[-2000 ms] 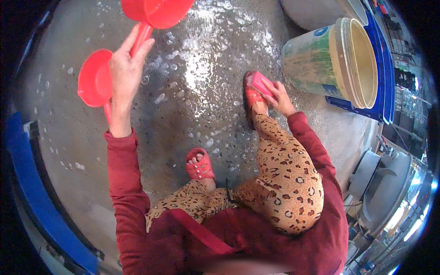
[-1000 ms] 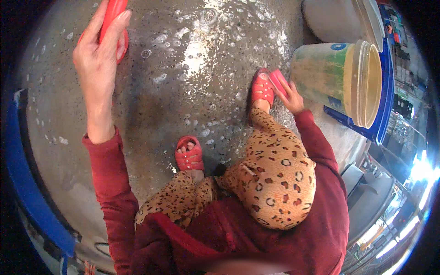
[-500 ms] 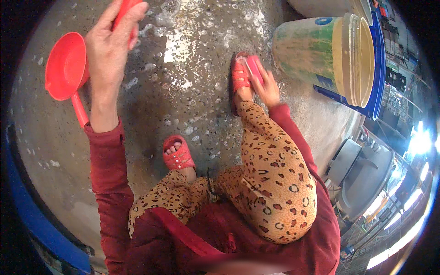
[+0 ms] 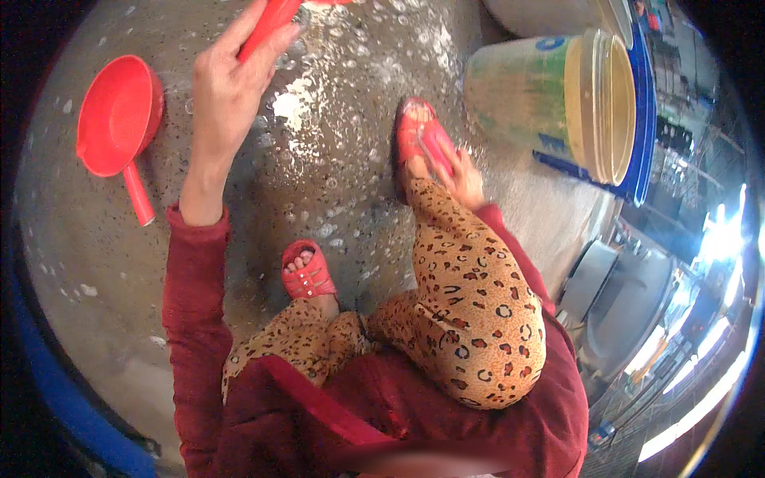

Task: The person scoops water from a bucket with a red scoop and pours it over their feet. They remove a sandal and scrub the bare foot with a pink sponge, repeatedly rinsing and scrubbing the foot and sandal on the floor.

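Note:
At the top of the head view my left hand (image 4: 227,92) is closed round a thick red handle (image 4: 269,28); the rest of that tool runs out past the upper edge, where only a red rim shows. My right hand (image 4: 468,182) grips a pink scrub brush (image 4: 438,150) and presses it against the side of the red sandal (image 4: 416,127) on my right foot. A red dipper (image 4: 119,115) lies on the wet floor to the left of my left hand, its handle pointing toward me. My left foot wears a matching red sandal (image 4: 307,271).
Suds and water cover the concrete floor (image 4: 343,159). A yellowish plastic bucket (image 4: 526,95) stands at the right against a blue edge (image 4: 644,103), with another pale container (image 4: 542,12) behind. Grey tubs (image 4: 617,295) are farther right. A blue rim (image 4: 72,398) curves along the lower left.
My left hand has moved right with the red handle, away from the dipper, and a red rim now shows at the top. The scrub brush has shifted slightly down along the sandal.

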A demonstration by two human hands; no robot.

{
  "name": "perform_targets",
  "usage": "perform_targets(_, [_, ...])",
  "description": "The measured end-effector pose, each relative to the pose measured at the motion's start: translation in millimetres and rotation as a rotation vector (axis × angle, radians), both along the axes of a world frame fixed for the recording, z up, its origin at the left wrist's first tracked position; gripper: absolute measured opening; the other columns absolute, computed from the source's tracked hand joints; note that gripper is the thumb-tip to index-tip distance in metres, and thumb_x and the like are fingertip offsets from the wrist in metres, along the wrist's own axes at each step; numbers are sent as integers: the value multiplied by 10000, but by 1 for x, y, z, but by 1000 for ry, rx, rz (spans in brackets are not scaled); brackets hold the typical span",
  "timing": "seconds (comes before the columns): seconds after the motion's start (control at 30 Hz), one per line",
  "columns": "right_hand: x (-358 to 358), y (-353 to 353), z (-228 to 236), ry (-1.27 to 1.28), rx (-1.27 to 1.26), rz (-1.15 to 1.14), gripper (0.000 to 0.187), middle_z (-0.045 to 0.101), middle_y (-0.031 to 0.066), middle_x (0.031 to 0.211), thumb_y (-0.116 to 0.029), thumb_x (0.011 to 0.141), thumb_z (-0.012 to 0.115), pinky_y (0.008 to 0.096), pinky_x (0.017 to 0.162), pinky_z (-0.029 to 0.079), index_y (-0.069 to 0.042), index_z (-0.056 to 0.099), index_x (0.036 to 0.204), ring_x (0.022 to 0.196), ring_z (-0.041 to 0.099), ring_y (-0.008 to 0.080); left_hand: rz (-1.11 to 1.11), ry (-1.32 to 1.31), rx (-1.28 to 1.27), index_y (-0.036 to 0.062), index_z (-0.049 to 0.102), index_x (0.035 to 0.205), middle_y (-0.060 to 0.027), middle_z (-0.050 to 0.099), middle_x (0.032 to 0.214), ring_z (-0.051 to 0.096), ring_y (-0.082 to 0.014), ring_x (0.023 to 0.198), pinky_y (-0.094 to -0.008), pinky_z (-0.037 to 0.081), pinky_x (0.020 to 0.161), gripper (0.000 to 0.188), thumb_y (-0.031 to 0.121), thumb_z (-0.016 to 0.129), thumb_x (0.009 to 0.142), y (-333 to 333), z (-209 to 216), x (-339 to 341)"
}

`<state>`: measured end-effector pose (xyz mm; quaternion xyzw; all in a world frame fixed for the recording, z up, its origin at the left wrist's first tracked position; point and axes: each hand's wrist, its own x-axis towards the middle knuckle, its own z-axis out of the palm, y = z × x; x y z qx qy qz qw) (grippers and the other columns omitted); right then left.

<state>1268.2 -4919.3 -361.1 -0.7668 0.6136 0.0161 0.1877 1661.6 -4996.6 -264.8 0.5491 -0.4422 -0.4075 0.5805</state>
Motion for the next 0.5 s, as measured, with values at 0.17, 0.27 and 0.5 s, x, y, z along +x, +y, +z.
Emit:
perform_targets(0.17, [38, -64, -33, 126, -118, 253, 491, 492, 153, 1025, -460, 876, 530, 464, 732, 505, -335, 447, 1344, 938, 568, 352, -36, -21, 191, 17, 487, 1325, 24, 579, 774, 453, -24, 578, -179, 362, 501, 477, 139, 625, 885, 17, -11, 12])
perform_targets(0.27, [59, -92, -41, 152, -115, 19, 495, 505, 144, 1022, -471, 870, 538, 464, 751, 493, -355, 443, 1342, 977, 549, 342, -37, -40, 122, 27, 480, 1332, 44, 522, 721, 423, -18, 564, -175, 338, 492, 475, 124, 618, 888, 13, -14, 18])
perform_targets(0.5, [-80, 40, 3, 187, 238, -43, 491, 511, 190, 1048, -395, 898, 528, 463, 761, 474, -275, 433, 1364, 946, 564, 384, 67, -44, 100, 51, 444, 1362, 30, 537, 762, 409, -10, 585, -163, 316, 493, 473, 102, 581, 913, 35, -25, 52])
